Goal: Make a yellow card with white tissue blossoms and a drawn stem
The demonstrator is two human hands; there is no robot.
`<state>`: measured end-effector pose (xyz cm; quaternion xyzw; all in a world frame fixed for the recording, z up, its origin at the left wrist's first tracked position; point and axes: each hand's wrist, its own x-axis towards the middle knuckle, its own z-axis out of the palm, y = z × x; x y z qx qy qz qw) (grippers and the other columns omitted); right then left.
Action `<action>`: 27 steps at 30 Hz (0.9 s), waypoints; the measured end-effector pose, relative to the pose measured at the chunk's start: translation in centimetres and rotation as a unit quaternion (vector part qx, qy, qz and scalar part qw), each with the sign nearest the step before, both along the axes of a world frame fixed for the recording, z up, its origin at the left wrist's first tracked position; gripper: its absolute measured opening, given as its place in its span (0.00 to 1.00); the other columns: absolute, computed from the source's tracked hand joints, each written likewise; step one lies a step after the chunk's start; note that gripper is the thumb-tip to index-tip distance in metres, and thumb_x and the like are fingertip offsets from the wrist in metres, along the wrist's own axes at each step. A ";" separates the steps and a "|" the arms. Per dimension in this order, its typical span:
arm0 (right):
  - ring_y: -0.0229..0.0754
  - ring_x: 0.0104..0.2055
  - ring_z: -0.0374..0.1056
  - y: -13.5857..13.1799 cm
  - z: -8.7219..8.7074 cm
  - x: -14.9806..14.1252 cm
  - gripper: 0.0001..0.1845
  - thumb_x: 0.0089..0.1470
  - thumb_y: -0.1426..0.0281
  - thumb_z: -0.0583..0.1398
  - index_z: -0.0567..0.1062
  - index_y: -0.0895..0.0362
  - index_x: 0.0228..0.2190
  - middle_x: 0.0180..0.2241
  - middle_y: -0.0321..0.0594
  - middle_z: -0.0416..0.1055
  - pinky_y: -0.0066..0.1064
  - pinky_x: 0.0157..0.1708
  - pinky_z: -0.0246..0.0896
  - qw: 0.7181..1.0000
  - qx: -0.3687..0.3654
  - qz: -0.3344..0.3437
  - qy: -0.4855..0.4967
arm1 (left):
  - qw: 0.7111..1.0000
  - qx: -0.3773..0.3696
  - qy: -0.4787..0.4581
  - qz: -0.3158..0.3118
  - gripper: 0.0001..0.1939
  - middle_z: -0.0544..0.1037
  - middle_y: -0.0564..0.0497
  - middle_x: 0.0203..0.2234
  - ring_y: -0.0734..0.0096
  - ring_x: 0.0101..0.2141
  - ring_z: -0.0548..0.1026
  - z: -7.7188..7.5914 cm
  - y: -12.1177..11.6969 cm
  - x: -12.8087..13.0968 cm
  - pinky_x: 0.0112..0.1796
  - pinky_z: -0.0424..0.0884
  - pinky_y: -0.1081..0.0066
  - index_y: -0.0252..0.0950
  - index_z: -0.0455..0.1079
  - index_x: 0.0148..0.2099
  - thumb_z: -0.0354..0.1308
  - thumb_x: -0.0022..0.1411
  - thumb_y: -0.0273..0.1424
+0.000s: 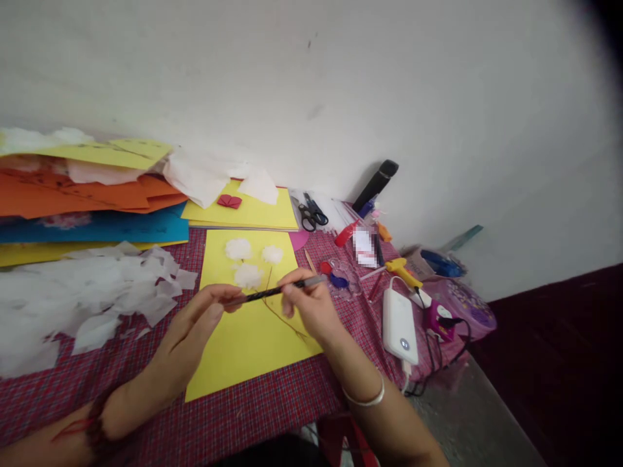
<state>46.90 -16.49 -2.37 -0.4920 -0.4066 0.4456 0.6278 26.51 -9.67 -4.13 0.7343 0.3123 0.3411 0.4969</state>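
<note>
A slim black pen (263, 294) with a grey end is held level between both hands, above a yellow sheet (238, 363). My left hand (199, 324) pinches its left end, and the fingers cover the tip. My right hand (309, 301) is closed around the part near the grey end. Beneath them, the sheet carries thin brown branch lines (285, 319) and several fluffy white paper blossoms (248, 275) near its top.
Torn white tissue pieces (92, 298) lie left, below stacked coloured sheets (73, 191). Scissors (313, 213), a paint palette (343, 280), a yellow glue gun (403, 271), a white power bank (400, 324) and a purple socket block (440, 319) with cables stand right. A wall rises behind.
</note>
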 end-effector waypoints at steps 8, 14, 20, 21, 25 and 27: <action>0.37 0.26 0.68 0.7 0.5 10.3 0.12 0.51 0.66 0.58 0.74 0.56 0.38 0.25 0.35 0.73 0.28 0.28 0.64 0.932 -0.039 -0.264 -0.246 | 0.996 0.062 0.041 -0.051 0.12 0.78 0.52 0.29 0.68 0.32 0.76 -0.6 1.3 0.8 0.33 0.74 0.70 0.38 0.71 0.37 0.52 0.64 0.40; 0.47 0.47 0.74 2.0 0.7 13.0 0.35 0.52 0.79 0.56 0.64 0.58 0.62 0.48 0.48 0.77 0.34 0.49 0.65 0.790 -0.156 -0.206 -0.556 | 0.978 0.149 0.061 -0.134 0.11 0.76 0.53 0.26 0.71 0.29 0.75 -0.9 1.0 0.8 0.31 0.71 0.73 0.38 0.70 0.34 0.50 0.65 0.35; 0.46 0.48 0.74 -0.8 1.7 13.7 0.22 0.57 0.75 0.55 0.74 0.57 0.53 0.46 0.45 0.78 0.32 0.49 0.65 0.738 -0.210 -0.189 -0.613 | 0.972 0.164 0.066 -0.154 0.10 0.77 0.52 0.28 0.69 0.31 0.76 -1.3 1.1 0.6 0.32 0.71 0.71 0.38 0.70 0.35 0.50 0.66 0.34; 0.47 0.48 0.74 -1.6 1.9 14.2 0.21 0.57 0.75 0.54 0.75 0.57 0.51 0.46 0.46 0.78 0.33 0.49 0.64 0.724 -0.230 -0.192 -0.622 | 0.972 0.164 0.068 -0.157 0.10 0.77 0.52 0.28 0.69 0.31 0.76 -1.4 1.2 0.6 0.33 0.71 0.71 0.37 0.70 0.35 0.50 0.66 0.34; 0.51 0.48 0.74 -4.6 2.8 17.0 0.20 0.58 0.74 0.53 0.78 0.59 0.48 0.45 0.53 0.78 0.36 0.49 0.63 0.658 -0.310 -0.211 -0.653 | 0.970 0.171 0.069 -0.160 0.11 0.77 0.52 0.28 0.69 0.31 0.75 -1.6 1.1 0.6 0.33 0.70 0.71 0.37 0.70 0.34 0.49 0.65 0.33; 0.52 0.49 0.74 -5.9 3.2 18.4 0.20 0.59 0.74 0.52 0.79 0.61 0.47 0.45 0.55 0.78 0.37 0.49 0.63 0.626 -0.346 -0.221 -0.663 | 0.969 0.175 0.073 -0.160 0.11 0.77 0.51 0.28 0.69 0.31 0.75 -1.6 1.2 0.7 0.33 0.70 0.70 0.37 0.70 0.34 0.49 0.65 0.34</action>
